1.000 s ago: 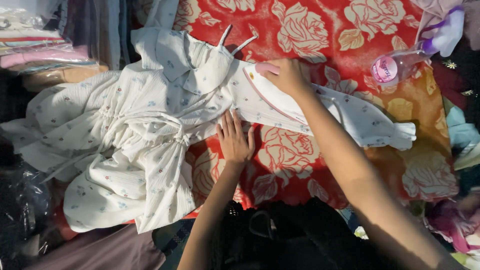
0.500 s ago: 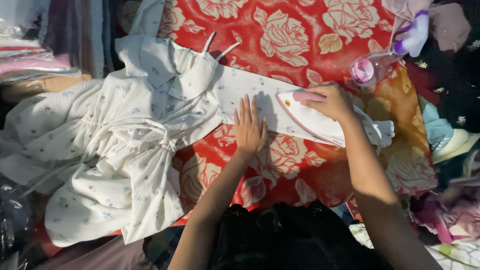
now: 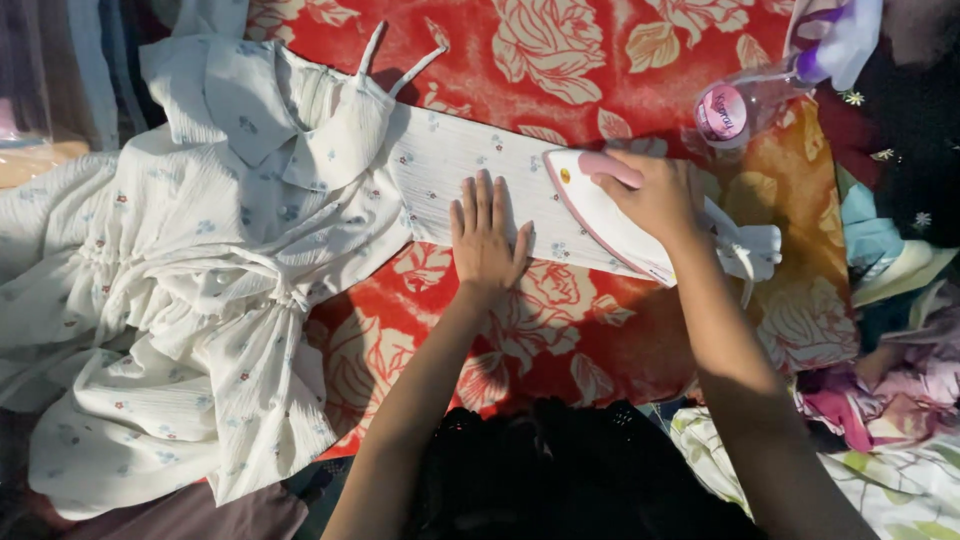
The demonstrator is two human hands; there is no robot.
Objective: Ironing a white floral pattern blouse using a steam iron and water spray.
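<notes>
A white flower-print dress (image 3: 200, 270) lies spread on a red cloth with cream roses (image 3: 560, 330). One long sleeve of the dress (image 3: 450, 165) stretches to the right across the cloth. My left hand (image 3: 487, 238) lies flat on that sleeve, fingers apart. My right hand (image 3: 655, 195) grips the pink handle of a white and pink iron (image 3: 600, 210), which rests on the sleeve just right of my left hand. The sleeve's tied cuff (image 3: 750, 250) sticks out beyond the iron.
A clear spray bottle with a pink cap (image 3: 735, 105) lies at the upper right, next to a purple and white object (image 3: 835, 35). Crumpled coloured clothes (image 3: 890, 330) are piled along the right edge. Folded cloth (image 3: 40, 90) sits at the upper left.
My right hand has slid the iron rightwards along the sleeve. My left hand has followed to the right, staying flat on the sleeve. The view has shifted, so the dress sits further left.
</notes>
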